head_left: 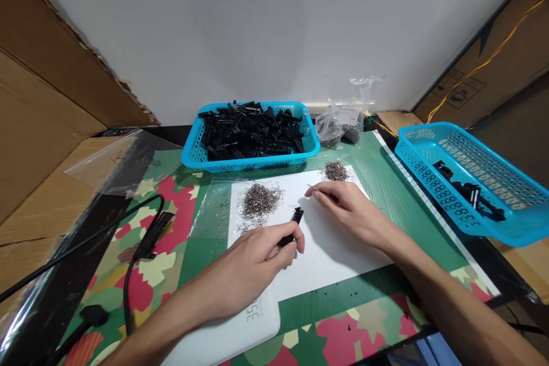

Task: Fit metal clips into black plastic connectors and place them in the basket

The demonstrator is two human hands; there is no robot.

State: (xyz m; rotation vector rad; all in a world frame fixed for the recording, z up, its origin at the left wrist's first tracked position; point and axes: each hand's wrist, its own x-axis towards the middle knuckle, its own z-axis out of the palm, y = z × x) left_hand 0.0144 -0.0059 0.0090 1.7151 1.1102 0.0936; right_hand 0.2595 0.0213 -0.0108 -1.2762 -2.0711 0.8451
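My left hand is closed around a small black plastic part, its upper end sticking out past the fingers. To the right, my right hand pinches a slim tool with a thin metal tip, like tweezers; most of it is hidden by the fingers. That tip points left, above and apart from the black part. Both hands are over a white paper sheet. A pile of tiny metal springs or bent wire pieces lies beyond my left hand. Past my right hand sits a smaller similar pile.
A blue basket heaped with black plastic parts stands at the back. Another blue basket at right holds several. Clear bags of small metal pieces stand behind. A white flat object with printed digits and black cables lie left.
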